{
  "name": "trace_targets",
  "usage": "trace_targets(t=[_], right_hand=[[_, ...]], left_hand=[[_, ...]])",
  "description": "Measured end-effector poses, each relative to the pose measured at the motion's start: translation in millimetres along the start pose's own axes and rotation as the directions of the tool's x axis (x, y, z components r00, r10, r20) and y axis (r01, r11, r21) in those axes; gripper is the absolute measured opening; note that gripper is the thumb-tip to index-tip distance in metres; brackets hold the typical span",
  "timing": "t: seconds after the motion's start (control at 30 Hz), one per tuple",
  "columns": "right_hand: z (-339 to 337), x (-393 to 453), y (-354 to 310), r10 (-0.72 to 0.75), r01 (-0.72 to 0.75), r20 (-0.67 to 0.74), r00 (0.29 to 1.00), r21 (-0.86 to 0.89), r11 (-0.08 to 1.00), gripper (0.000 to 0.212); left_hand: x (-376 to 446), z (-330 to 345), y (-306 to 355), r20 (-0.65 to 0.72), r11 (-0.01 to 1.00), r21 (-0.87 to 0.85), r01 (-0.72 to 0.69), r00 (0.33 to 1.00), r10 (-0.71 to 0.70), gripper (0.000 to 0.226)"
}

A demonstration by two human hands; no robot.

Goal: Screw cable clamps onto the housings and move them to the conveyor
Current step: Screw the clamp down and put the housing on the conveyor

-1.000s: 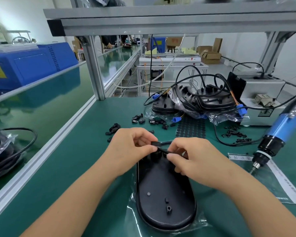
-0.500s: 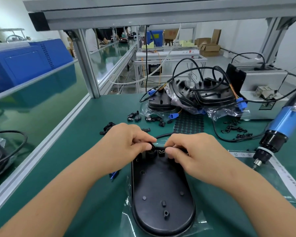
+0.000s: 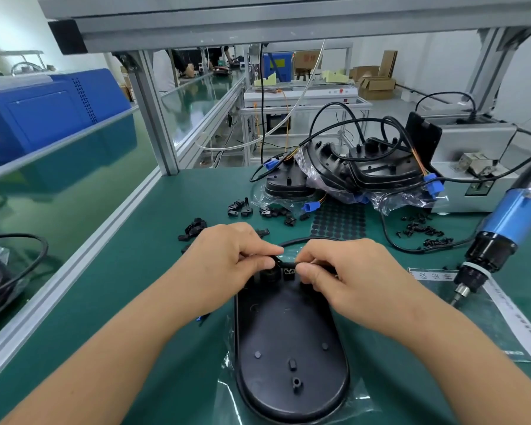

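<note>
White paper sheet [image 3: 503,314] on the green mat, right of the right hand's fingers [image 3: 311,273], printed Chinese characters along its top strip, too blurred to read, no other legible text, labels or numbers

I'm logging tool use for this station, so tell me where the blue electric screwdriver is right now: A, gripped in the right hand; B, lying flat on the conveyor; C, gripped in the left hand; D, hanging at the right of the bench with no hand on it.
D: the blue screwdriver hangs tip-down at the right, untouched, while the left hand and right hand work at the top of the housing.
</note>
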State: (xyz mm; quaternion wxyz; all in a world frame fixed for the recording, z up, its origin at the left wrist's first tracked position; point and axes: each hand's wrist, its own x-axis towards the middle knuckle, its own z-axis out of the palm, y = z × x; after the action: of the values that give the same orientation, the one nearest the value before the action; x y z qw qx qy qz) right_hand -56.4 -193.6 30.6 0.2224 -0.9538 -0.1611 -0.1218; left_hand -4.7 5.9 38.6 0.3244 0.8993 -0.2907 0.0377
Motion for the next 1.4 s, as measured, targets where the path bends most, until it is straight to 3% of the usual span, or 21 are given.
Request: trace_targets(t=[0.2, 0.4, 0.53, 0.8, 1.13, 1.3, 1.4], right_hand=[[3, 2, 1, 0.016, -0.015, -0.013, 1.0, 0.055, 0.998, 0.014], [10, 3, 9, 0.038, -0.032, -0.044, 0.998, 0.124, 0.992, 0.012], [12, 5, 10, 0.043, -0.031, -0.07, 0.997, 0.161, 0.986, 0.016], [16, 2, 11, 0.039, -0.021, -0.075, 0.996, 0.229, 0.973, 0.015], [17, 7, 10, 0.068, -0.063, -0.035, 0.997, 0.128, 0.99, 0.017], [20, 7, 10, 0.192, -0.202, 0.062, 0.979, 0.31, 0.929, 0.013], [17, 5, 13, 0.229, -0.208, -0.052, 0.972, 0.264, 0.942, 0.01]], left_hand=[[6, 2, 2, 0.141, 0.998, 0.034, -0.045, 0.989, 0.039, 0.027], [15, -4, -7, 0.297, 0.996, -0.09, 0.009, 0.955, 0.018, 0.027], [13, 0, -10, 0.22, 0.977, -0.176, 0.12, 0.972, -0.08, 0.01], [-2, 16, 3, 0.023, 0.986, -0.168, 0.018, 1.0, -0.015, 0.006], [-2, 23, 1, -0.033, 0.969, -0.201, 0.147, 0.987, -0.157, 0.011], [1, 24, 2, -0.017, 0.938, -0.253, 0.236, 0.968, -0.249, 0.014], [1, 23, 2, 0.021, 0.916, -0.299, 0.268, 0.961, -0.274, 0.012]])
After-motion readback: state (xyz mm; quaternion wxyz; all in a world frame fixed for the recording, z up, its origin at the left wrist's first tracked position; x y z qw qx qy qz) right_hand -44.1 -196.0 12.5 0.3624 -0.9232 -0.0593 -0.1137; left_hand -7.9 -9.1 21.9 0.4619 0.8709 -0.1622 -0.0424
